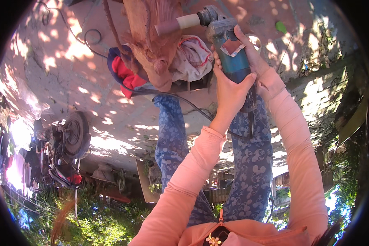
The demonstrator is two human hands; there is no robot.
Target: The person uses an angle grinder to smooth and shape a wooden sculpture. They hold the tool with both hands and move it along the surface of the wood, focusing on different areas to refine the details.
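Both of my hands are closed round a blue-green angle grinder (pixel 233 57). My left hand (pixel 231 88) wraps the rear of its body, thumb across the top. Farther forward, my right hand (pixel 254 53) grips the body near the metal gear head. From that head a pale cylindrical sanding drum (pixel 178 23) points left, its tip at the side of a reddish-brown carved wood piece (pixel 151 49). Whether the tip touches the wood I cannot tell. Under and beside the wood lie a bunched whitish cloth (pixel 192 61) with red edging and a red and navy cloth (pixel 127 71).
A black power cord (pixel 184 102) loops between my legs and the wood. More thin cable (pixel 86 41) lies on the sun-dappled paving at the far left. A parked motorbike (pixel 67 141) stands at the left. Rubble and dry leaves (pixel 322 61) lie at the right.
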